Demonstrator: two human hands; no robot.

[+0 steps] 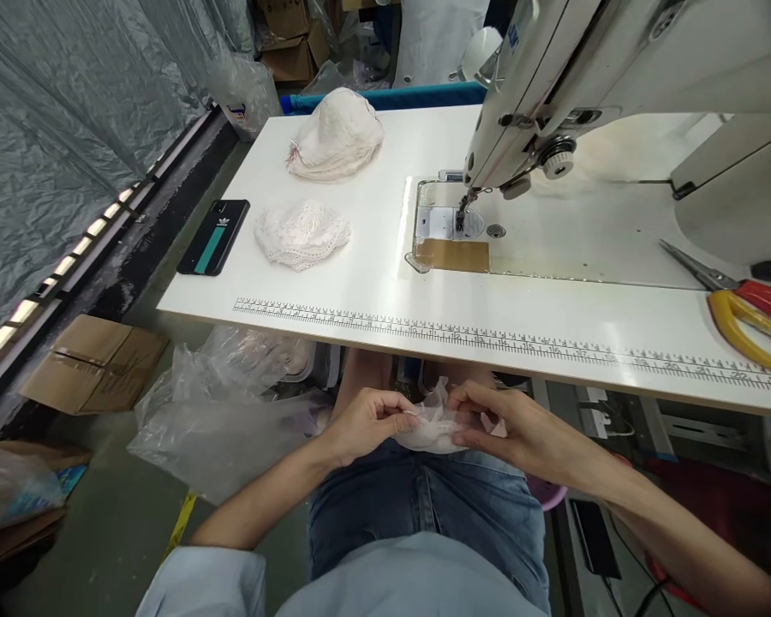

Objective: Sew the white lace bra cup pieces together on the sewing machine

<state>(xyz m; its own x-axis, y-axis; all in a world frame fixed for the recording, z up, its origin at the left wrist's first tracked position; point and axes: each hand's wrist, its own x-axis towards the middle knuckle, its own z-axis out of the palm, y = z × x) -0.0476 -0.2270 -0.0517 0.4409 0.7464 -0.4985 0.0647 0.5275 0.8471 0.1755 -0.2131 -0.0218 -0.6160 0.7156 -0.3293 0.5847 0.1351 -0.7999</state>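
Over my lap, below the table's front edge, both hands pinch a small piece of thin white fabric (432, 426). My left hand (367, 422) grips its left side with closed fingers. My right hand (511, 426) holds its right side, fingers curled round it. On the white sewing table (373, 283) a small white lace piece (301, 233) lies flat, and a taller pile of cream fabric pieces (337, 135) stands behind it. The sewing machine (591, 77) rises at the right, its needle (461, 214) over the metal plate.
A black phone (214, 236) lies at the table's left edge. Scissors with yellow and red handles (749, 308) rest at the far right. A printed ruler (488, 338) runs along the front edge. A clear plastic bag (224, 411) and cardboard boxes (93, 362) sit on the floor to the left.
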